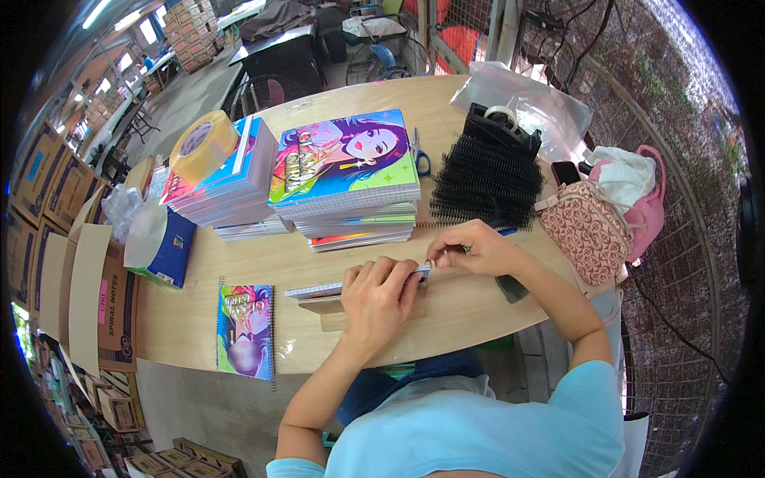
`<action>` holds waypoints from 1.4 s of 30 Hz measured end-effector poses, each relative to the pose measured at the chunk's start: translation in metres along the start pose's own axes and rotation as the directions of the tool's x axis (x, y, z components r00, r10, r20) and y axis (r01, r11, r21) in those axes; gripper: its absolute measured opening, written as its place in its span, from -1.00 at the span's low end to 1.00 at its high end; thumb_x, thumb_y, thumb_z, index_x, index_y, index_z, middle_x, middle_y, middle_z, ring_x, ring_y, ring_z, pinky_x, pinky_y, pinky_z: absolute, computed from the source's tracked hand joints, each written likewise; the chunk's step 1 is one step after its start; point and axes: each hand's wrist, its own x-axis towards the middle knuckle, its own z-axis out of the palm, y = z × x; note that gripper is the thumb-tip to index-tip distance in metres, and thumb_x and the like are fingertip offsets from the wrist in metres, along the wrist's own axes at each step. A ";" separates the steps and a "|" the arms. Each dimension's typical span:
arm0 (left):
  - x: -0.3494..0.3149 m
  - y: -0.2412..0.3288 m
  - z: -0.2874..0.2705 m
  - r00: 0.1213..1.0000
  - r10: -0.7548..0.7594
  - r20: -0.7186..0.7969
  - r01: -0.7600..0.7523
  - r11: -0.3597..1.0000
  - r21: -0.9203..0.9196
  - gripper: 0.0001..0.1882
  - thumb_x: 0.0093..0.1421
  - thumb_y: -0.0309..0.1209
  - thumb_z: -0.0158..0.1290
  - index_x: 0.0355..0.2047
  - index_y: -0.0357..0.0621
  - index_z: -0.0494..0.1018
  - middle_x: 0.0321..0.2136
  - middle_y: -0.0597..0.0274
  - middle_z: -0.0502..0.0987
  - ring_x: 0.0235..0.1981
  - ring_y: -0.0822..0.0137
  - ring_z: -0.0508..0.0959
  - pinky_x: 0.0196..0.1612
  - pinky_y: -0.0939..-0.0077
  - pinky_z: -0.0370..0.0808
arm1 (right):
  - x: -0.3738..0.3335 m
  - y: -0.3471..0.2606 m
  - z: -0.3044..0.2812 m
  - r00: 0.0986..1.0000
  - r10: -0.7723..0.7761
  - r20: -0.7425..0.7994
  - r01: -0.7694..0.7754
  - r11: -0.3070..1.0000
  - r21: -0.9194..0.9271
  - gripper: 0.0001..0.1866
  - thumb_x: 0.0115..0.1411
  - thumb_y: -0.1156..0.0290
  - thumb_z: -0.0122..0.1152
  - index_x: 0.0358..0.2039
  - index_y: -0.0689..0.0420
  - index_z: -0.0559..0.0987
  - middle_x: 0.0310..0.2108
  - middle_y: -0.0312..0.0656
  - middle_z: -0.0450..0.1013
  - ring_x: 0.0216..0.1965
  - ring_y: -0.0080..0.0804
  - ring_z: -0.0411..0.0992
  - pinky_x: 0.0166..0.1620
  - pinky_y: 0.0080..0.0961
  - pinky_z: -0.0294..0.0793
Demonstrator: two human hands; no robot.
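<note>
My left hand (376,296) is closed over a notebook block (317,290), holding it on edge near the front of the table. Beneath it lies a piece of brown cardboard (332,322). At the block's right end, the fingertips of my right hand (472,248) are pinched together; what they hold is too small to make out. To the left lies a spiral-bound notebook (245,331) with a colourful cover. Behind my hands rises a stack of notebooks (344,159) with unbound edges. A heap of black spiral coils (484,185) sits beyond my right hand.
A tape roll (204,147) rests on a second notebook stack (231,183). Scissors (420,155) and a tape dispenser (502,126) lie farther back. A patterned pouch (586,231) and phone (565,173) are at right. Open cartons (119,311) stand left, beside a blue-and-white box (163,243).
</note>
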 end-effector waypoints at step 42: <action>0.002 0.008 0.007 0.999 0.024 0.029 -0.027 0.996 0.083 -0.83 0.08 -0.28 0.18 -0.41 -0.05 0.48 -0.34 0.30 0.48 -0.33 0.23 0.47 -0.28 0.28 0.25 | -0.128 0.060 0.063 0.518 0.407 -0.753 -0.850 0.340 -0.401 -0.05 -0.01 -0.25 0.23 0.19 0.20 0.21 0.13 0.15 0.14 0.13 0.14 0.22 0.03 0.14 0.31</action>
